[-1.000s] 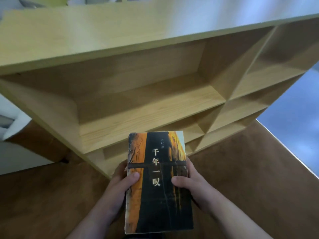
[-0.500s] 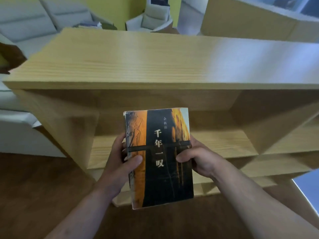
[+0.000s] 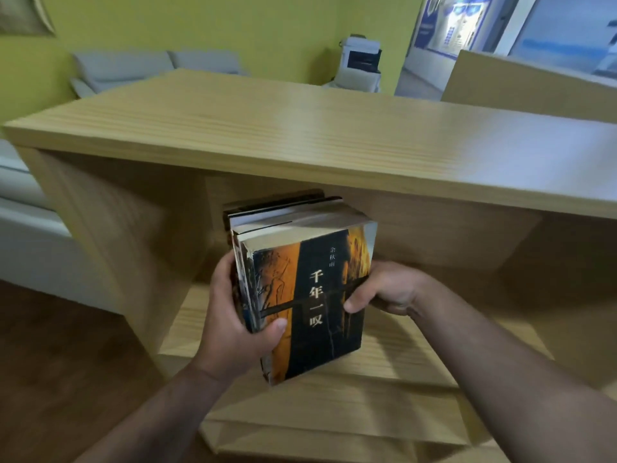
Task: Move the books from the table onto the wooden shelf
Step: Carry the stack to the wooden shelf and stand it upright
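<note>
Since a second ago the books (image 3: 300,289), clamped between left hand (image 3: 233,315) and right hand (image 3: 384,289), fingers clenched on both sides, rose from in front of the shelf (image 3: 300,135) into its top-left compartment mouth, so placement looked imminent.

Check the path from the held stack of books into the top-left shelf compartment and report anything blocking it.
Nothing visible blocks it. Both the left hand and right hand grip the stack of books upright at the compartment's mouth; the visible shelf board there lies bare.
</note>
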`<control>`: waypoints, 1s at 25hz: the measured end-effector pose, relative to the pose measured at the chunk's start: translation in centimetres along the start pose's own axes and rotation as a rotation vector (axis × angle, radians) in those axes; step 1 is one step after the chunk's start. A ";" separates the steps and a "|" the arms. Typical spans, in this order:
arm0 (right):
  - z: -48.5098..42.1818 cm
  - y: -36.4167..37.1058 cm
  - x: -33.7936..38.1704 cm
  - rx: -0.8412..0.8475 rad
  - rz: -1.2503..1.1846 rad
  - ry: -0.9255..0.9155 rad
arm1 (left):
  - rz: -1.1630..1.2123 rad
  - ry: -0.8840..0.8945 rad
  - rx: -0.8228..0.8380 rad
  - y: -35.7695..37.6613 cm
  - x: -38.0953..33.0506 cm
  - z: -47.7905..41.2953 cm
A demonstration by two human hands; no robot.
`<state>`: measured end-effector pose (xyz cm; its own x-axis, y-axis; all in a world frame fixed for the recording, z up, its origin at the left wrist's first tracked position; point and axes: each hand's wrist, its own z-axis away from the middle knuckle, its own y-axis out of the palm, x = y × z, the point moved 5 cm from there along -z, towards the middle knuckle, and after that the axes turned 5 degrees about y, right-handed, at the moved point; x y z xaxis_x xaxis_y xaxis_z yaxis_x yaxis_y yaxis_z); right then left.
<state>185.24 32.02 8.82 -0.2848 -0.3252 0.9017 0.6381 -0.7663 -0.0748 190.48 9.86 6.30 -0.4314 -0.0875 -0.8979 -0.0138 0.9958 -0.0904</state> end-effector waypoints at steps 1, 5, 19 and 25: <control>-0.8 -0.1 -0.5 0.009 0.006 0.027 | -0.046 -0.011 -0.008 -0.1 0.9 0.1; -3.0 -0.3 -3.2 -0.044 -0.053 0.049 | -0.209 -0.023 0.002 -0.3 3.7 1.1; 0.0 9.6 -11.5 -0.894 0.103 -0.128 | -0.325 0.075 -0.042 0.1 5.7 2.3; -2.7 8.3 -11.6 -0.492 0.059 -0.167 | -0.179 -0.175 0.054 -1.4 5.3 1.1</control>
<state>191.89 27.92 -3.37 -0.1147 -0.3135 0.9427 0.2268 -0.9321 -0.2824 189.22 8.00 1.19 -0.2638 -0.2701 -0.9260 -0.0254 0.9616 -0.2733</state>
